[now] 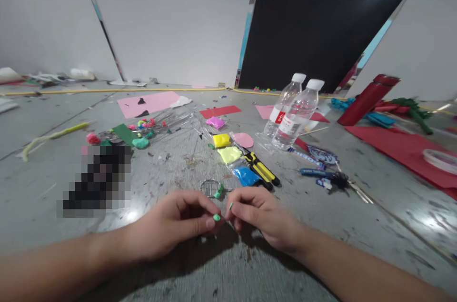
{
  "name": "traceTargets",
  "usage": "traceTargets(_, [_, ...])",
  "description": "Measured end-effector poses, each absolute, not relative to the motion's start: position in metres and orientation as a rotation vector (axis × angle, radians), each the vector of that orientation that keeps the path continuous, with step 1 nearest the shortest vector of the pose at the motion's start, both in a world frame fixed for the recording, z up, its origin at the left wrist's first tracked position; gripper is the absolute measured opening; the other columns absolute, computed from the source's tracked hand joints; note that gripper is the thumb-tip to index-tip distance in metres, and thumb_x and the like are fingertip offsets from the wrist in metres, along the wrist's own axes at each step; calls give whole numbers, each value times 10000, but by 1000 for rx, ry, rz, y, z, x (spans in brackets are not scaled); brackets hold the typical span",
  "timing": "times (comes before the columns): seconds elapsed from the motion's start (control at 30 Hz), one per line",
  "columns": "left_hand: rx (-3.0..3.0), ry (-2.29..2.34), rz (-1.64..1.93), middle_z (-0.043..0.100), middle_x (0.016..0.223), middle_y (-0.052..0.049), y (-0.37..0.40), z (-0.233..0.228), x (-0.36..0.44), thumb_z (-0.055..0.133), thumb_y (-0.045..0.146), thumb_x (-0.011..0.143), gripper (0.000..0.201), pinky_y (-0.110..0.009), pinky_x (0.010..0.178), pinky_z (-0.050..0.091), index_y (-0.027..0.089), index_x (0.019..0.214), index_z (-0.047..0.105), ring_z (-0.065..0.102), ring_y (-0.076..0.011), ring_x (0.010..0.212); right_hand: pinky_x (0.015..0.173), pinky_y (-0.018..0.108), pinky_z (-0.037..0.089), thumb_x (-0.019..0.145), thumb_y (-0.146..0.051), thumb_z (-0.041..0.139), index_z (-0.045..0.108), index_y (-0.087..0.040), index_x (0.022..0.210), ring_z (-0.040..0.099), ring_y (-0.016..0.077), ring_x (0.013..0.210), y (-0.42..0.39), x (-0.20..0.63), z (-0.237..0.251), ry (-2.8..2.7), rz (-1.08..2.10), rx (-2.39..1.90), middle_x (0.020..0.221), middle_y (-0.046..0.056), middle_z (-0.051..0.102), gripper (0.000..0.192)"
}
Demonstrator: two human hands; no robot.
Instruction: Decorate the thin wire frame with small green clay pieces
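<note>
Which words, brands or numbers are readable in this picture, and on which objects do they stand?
No text can be read.
Left water bottle: red label with white marks, too blurred.
Right water bottle: white label, print too small.
Blue printed strips beside the bottles: lettering blurred.
Blue round badge: design unreadable.

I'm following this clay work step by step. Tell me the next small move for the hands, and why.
Probably press the two green bits together. The left hand pinches a green clay bit at its fingertips, the right hand pinches a smaller green sliver, and the fingertips nearly meet, just in front of the wire ring.
</note>
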State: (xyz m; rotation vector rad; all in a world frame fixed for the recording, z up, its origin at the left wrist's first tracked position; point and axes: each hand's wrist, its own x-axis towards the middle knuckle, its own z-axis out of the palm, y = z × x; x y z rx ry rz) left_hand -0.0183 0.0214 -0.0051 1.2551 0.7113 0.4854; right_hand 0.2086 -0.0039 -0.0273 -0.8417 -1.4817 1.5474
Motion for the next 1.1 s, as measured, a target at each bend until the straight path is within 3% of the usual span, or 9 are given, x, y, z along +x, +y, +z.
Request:
traceTargets(0.27, [1379, 703, 610, 727, 882, -33, 25, -6, -17, 826, 337, 856, 179, -251, 696, 496, 171, 892, 770, 612, -115, 751, 533, 256, 382, 970, -718, 536, 658, -177, 796, 501, 117, 587, -11, 212, -27, -1651, 1507, -886, 654, -10, 561, 581])
traceTargets(1.1, [1350, 635, 662, 785, 815, -21, 22, -4, -8, 841, 195, 844, 103, -254, 767, 611, 153, 893, 760, 752, -141, 790, 526, 243, 411, 1061, -525, 504, 644, -183, 830, 537, 98, 571, -15, 211, -21, -1869, 1354, -886, 660, -23, 602, 436])
